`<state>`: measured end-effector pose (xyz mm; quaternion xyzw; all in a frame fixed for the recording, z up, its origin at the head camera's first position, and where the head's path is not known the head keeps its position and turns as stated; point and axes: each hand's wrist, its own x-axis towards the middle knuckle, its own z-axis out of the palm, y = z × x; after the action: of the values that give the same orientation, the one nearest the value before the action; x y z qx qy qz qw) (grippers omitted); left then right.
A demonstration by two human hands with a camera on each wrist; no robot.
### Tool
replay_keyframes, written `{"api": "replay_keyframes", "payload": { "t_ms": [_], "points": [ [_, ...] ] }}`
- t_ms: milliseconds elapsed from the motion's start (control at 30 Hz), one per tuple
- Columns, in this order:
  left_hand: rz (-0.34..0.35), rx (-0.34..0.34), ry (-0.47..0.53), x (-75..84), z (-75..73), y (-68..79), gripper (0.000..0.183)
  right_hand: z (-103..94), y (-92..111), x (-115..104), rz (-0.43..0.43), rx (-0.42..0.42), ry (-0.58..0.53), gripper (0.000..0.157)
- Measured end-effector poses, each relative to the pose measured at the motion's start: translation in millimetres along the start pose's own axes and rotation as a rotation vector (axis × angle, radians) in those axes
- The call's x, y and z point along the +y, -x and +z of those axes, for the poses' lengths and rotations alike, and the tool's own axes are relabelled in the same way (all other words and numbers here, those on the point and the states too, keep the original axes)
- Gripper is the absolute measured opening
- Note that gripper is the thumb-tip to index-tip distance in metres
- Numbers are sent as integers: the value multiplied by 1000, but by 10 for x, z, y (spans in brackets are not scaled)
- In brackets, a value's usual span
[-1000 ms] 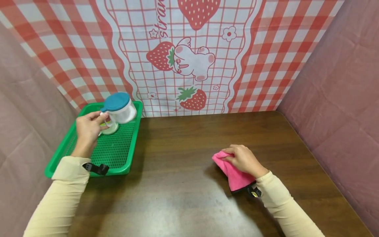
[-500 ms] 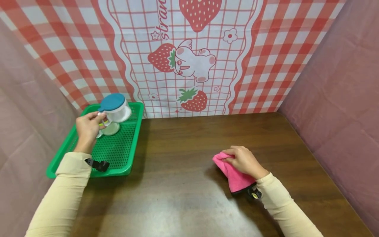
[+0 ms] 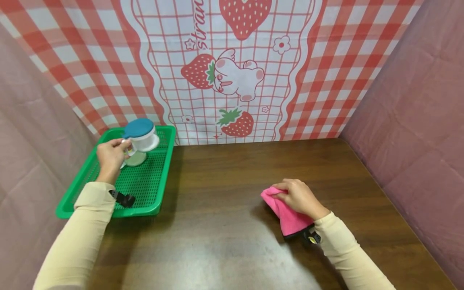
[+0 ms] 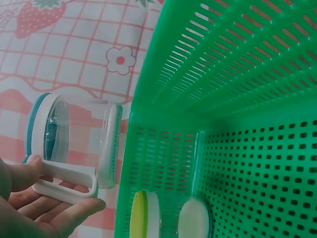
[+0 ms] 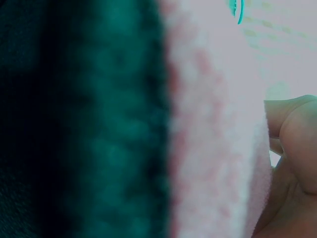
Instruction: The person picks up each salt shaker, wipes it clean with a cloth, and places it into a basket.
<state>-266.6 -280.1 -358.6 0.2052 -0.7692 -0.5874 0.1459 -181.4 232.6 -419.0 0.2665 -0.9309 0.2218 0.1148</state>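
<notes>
My left hand [image 3: 110,157] grips the white handle [image 4: 69,171] of a clear seasoning jar [image 3: 144,141] with a blue lid. The jar is held up over the far part of a green plastic basket [image 3: 166,173]. Lower down, inside the basket, is a second jar [image 3: 135,159], partly covered by the first; its yellow-green lid [image 4: 140,214] shows in the left wrist view. On the right, my right hand [image 3: 299,195] pinches a pink cloth [image 3: 291,219] with a dark edge, low over the table. That cloth fills most of the right wrist view, blurred.
A brown wooden table [image 3: 217,193] spreads between the basket and the cloth. Behind it hangs a strawberry-patterned curtain [image 3: 232,68]. Pink drapes [image 3: 406,108] close off both sides. A black wrist strap [image 3: 122,198] is on the left sleeve.
The blue-lidded jar has shifted slightly left and then dipped a little, still in my left hand. My right hand and the pink cloth stay in place.
</notes>
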Motion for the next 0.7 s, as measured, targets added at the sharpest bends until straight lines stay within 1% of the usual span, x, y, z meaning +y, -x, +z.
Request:
{"api": "replay_keyframes", "payload": {
  "t_ms": [167,267,533,633,700],
  "points": [
    [-5,-8,-164,1,45,-43,45,2,-3,1,1,-3,0,17],
    [-7,1,-229,-4,86,-63,43,5,-1,4,2,-4,-3,17],
    [3,-9,-316,-74,198,-134,41,7,2,15,16,-9,-2,18],
    [11,-6,-370,-106,240,-152,39,8,4,19,13,-5,-1,18],
    [13,-16,-399,-131,264,-153,39,10,5,22,10,-2,0,18]
  ]
}}
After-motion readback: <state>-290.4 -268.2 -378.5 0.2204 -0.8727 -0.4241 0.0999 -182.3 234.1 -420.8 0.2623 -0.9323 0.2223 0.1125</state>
